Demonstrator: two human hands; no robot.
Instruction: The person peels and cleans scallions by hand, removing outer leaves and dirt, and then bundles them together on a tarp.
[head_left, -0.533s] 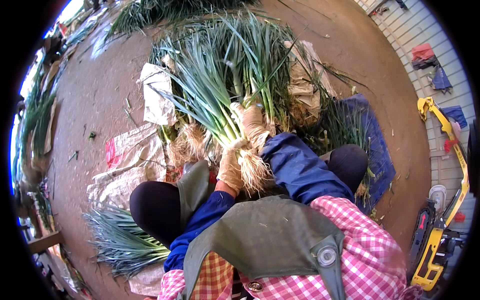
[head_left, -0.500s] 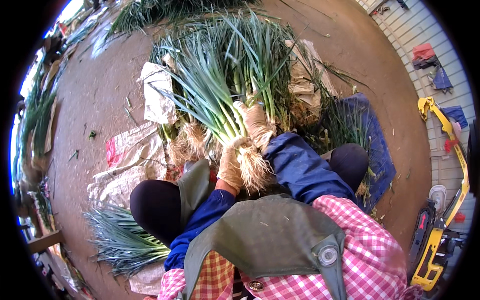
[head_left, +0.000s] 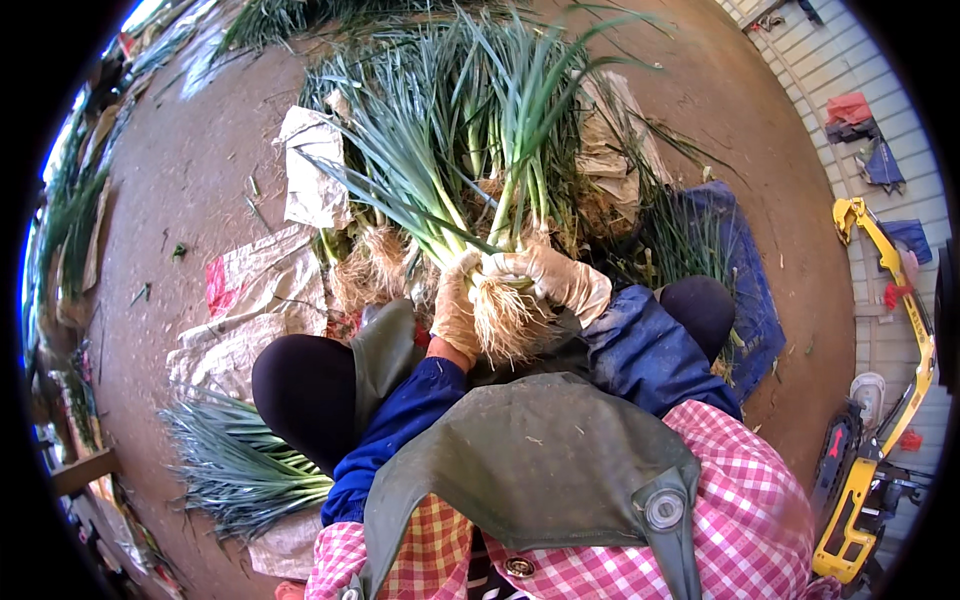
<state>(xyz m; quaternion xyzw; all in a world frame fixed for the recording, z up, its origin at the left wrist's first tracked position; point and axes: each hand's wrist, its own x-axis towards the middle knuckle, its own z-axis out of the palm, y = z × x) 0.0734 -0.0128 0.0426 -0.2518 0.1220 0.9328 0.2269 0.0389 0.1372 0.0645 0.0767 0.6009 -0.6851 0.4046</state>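
My left hand (head_left: 457, 305), in a tan work glove, is closed round the lower stalks of a bunch of green onions (head_left: 440, 215). Its pale stringy roots (head_left: 500, 320) hang toward me, and the long leaves fan out away to the upper left. My right hand (head_left: 560, 283), gloved too, pinches more green onions (head_left: 512, 190) by their white bases, right against the bunch. Their leaves rise and bend to the right. Some fingers of both hands are hidden by stalks and roots. Just beyond my hands stands a thick pile of green onions (head_left: 400, 90).
Pale sacks (head_left: 318, 165) flank the pile, and another sack (head_left: 265, 300) lies at the left. Trimmed-looking green onions (head_left: 240, 465) rest by my left knee. A blue sheet (head_left: 755, 300) lies on the right. A yellow toy-like excavator (head_left: 855, 510) stands near the ribbed wall (head_left: 850, 60).
My right hand has shifted right and turned at the root end. Green onions in it now stand apart from the left-hand bunch, their leaves swung up and right. My left hand stays nearly in place.
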